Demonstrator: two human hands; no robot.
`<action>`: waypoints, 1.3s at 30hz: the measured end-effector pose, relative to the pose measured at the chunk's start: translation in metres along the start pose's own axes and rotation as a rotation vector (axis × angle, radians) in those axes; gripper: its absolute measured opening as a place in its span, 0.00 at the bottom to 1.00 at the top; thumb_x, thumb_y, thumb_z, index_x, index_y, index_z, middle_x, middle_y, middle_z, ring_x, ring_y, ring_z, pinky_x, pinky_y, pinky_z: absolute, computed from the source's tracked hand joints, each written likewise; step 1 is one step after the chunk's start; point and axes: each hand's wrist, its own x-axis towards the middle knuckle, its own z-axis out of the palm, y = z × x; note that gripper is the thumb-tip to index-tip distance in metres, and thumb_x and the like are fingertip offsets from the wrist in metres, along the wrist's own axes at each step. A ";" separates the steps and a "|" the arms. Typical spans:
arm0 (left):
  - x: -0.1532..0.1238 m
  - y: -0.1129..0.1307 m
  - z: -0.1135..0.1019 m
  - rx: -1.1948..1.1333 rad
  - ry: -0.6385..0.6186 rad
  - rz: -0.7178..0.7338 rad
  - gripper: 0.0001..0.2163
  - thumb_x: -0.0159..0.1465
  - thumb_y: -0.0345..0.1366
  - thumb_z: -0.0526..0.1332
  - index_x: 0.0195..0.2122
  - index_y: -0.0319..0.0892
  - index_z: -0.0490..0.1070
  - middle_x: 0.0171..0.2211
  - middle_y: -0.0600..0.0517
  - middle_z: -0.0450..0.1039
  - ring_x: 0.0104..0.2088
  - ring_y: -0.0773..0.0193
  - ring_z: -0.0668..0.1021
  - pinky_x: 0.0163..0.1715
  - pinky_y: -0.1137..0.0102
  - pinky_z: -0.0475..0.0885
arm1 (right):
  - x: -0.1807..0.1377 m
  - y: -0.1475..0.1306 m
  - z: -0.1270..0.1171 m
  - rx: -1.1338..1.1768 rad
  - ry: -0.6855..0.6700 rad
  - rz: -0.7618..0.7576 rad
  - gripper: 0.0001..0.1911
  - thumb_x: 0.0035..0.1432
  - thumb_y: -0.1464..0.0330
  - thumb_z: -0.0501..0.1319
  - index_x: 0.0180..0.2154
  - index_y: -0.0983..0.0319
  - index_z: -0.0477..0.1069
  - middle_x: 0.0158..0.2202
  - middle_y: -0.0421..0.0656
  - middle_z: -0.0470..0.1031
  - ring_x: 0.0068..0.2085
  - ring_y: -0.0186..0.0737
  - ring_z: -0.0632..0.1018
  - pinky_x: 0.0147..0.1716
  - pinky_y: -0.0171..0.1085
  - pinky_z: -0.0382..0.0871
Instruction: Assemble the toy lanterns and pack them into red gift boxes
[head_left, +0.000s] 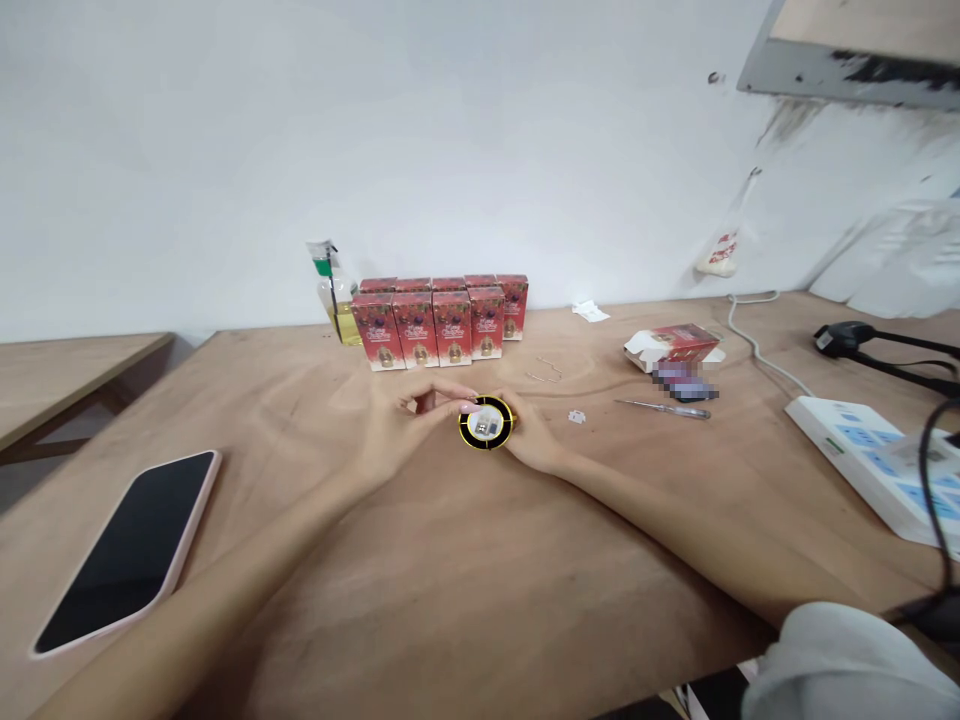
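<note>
Over the wooden table (480,600): left hand (401,422), round black-rimmed piece (486,422), right hand (534,435).
Around the piece, a phone (127,550) lies at eight o'clock and red boxes (435,325) stand at eleven; the left hand's fingertips pinch together at its ten o'clock rim, whether on anything I cannot tell; the right hand grips its three o'clock edge; farther out at three lies a screwdriver (664,409).

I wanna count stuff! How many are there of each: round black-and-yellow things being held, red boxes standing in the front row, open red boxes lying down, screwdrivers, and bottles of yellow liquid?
Round black-and-yellow thing: 1
Front-row red boxes: 4
Open red box: 1
Screwdriver: 1
Bottle of yellow liquid: 1
Total: 8
</note>
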 end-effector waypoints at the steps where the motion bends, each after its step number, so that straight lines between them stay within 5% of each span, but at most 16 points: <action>1: 0.000 -0.001 -0.001 0.070 -0.022 0.107 0.04 0.58 0.35 0.66 0.29 0.40 0.77 0.25 0.53 0.77 0.20 0.73 0.67 0.20 0.75 0.61 | 0.000 -0.002 -0.001 -0.016 -0.004 -0.010 0.12 0.49 0.73 0.60 0.39 0.61 0.69 0.37 0.41 0.77 0.36 0.38 0.76 0.36 0.36 0.68; 5: -0.003 -0.003 -0.004 0.303 -0.121 0.417 0.04 0.62 0.31 0.61 0.33 0.40 0.75 0.28 0.51 0.75 0.30 0.68 0.73 0.29 0.73 0.67 | -0.001 -0.007 -0.003 -0.048 -0.009 -0.034 0.12 0.48 0.74 0.59 0.39 0.61 0.68 0.37 0.42 0.76 0.37 0.38 0.76 0.37 0.36 0.67; 12: -0.008 -0.011 -0.003 0.538 -0.168 0.623 0.07 0.66 0.31 0.56 0.39 0.41 0.73 0.32 0.49 0.74 0.31 0.68 0.73 0.29 0.73 0.67 | 0.000 -0.007 -0.003 -0.029 0.018 -0.008 0.13 0.47 0.75 0.59 0.38 0.61 0.68 0.36 0.41 0.76 0.37 0.38 0.76 0.37 0.36 0.67; 39: -0.011 -0.006 0.008 0.407 -0.185 0.318 0.07 0.65 0.35 0.57 0.36 0.40 0.74 0.33 0.50 0.66 0.27 0.71 0.68 0.26 0.75 0.64 | 0.000 -0.008 -0.003 -0.010 0.025 0.027 0.10 0.49 0.71 0.59 0.37 0.61 0.68 0.36 0.42 0.76 0.36 0.39 0.75 0.36 0.37 0.67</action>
